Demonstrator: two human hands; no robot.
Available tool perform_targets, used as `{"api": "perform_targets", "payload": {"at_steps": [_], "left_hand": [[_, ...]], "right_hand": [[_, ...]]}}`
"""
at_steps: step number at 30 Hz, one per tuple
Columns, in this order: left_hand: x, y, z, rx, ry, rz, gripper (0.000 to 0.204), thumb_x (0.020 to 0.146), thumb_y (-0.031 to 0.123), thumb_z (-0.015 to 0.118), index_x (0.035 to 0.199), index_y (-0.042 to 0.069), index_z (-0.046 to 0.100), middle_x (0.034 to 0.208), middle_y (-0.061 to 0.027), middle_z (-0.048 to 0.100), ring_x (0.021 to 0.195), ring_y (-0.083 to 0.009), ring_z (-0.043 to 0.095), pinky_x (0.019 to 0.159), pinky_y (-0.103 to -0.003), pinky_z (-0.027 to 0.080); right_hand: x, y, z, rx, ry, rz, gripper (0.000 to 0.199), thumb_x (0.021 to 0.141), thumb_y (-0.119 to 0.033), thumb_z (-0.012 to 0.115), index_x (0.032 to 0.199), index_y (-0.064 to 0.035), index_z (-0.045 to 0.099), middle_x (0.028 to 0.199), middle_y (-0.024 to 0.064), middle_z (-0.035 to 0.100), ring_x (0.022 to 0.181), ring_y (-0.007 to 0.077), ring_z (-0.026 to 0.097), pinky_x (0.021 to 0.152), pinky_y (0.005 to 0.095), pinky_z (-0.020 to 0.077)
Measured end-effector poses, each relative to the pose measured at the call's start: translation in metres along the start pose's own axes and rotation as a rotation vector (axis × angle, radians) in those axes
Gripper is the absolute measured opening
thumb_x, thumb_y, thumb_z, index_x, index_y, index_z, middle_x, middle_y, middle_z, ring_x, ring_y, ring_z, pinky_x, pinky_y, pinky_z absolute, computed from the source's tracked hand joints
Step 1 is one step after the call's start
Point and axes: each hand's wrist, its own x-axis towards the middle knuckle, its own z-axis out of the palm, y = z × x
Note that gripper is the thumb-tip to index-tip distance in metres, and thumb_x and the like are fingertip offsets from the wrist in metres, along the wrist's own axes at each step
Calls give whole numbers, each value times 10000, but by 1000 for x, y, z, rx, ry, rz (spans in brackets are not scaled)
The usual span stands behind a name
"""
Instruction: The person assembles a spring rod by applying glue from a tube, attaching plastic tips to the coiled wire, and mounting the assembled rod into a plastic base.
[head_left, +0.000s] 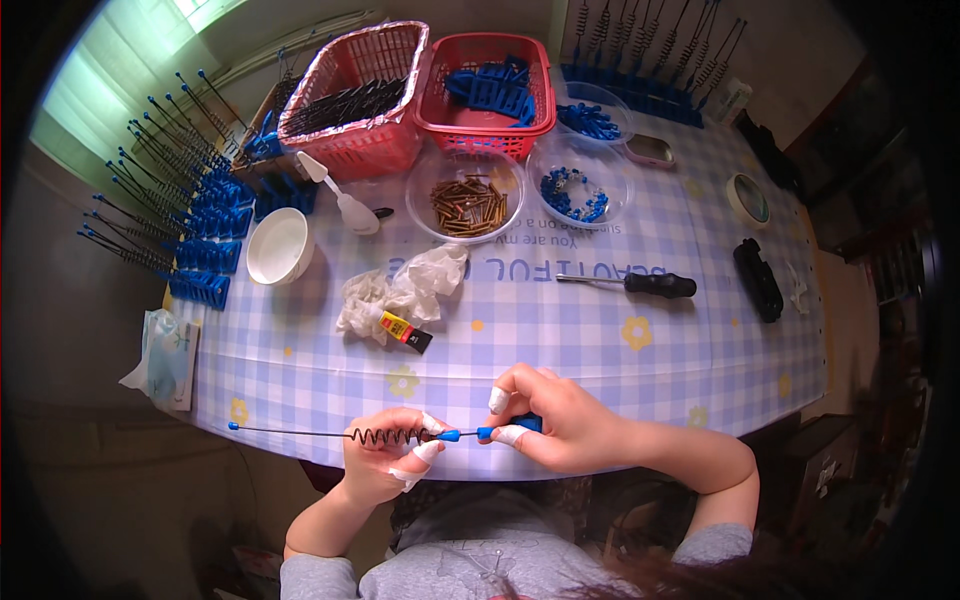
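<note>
At the near edge of the table, my left hand (372, 462) is closed around a black spring wire rod (295, 432). The rod lies level, its coiled part in my fingers and a small blue cap on its far left end. A blue cone-shaped sleeve (449, 436) sits on the wire just past my left fingertips. My right hand (575, 425) pinches a blue plastic piece (530, 423), mostly hidden by the fingers. A thin dark pin joins the sleeve to the blue tip in that hand. White tape wraps the thumb and a finger of each hand.
Behind my hands lie a glue tube (404, 331), crumpled tissue (435, 275) and a screwdriver (640, 285). Farther back stand a white bowl (280, 248), a bowl of brass-coloured pins (468, 205), a bowl of blue beads (573, 193) and red baskets (487, 137). Finished-looking spring racks (208, 255) line the left.
</note>
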Motion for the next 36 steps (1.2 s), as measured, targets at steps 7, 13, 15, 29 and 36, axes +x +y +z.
{"api": "perform_targets", "payload": {"at_steps": [7,13,15,29,36], "left_hand": [[-1,2,1,-14,-1,-3,138,685,-36,612,807,-57,550,778,-146,598,707,-132,556,647,-242,449],[3,4,-8,40,-111,50,153,690,-82,588,835,-75,540,789,-160,596,749,-165,580,678,-264,478],[5,3,-6,-37,-122,88,157,692,-82,586,843,-73,542,810,-169,594,744,-163,577,676,-261,475],[28,44,-13,566,-107,415,155,654,58,649,776,7,568,652,-74,587,565,-152,579,521,-225,450],[35,34,-17,579,-57,292,182,625,6,639,791,7,564,669,-50,591,594,-115,575,559,-222,457]], "right_hand": [[-2,2,4,-17,26,-5,205,703,-17,516,868,-52,398,776,39,581,778,181,572,746,317,336],[-2,1,4,-21,40,0,212,703,-27,533,871,-55,407,755,31,569,752,174,560,744,317,333],[-2,1,2,-41,44,-21,223,701,-35,542,878,-54,407,751,33,565,740,175,554,744,320,332],[25,13,10,-343,151,-372,252,687,-32,570,897,-52,433,789,49,562,799,230,508,745,343,333],[32,34,15,-264,222,-389,248,699,-45,566,902,-46,424,766,59,550,765,229,518,680,329,366]]}}
